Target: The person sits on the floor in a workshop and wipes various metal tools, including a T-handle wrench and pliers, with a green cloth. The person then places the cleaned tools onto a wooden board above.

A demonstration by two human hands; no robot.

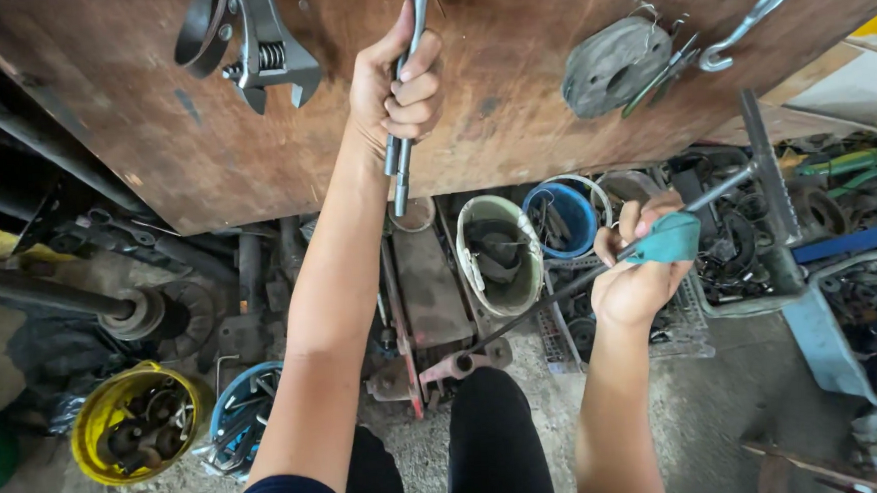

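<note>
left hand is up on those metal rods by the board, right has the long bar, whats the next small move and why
Probably lift the metal rods clear of the wooden board. The left hand has a closed grip on them against the board, while the right hand already holds the long bar and a teal cloth.

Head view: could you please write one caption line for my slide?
Left hand grips metal rods against a wooden board; right hand holds a long bar with a teal cloth.
</note>
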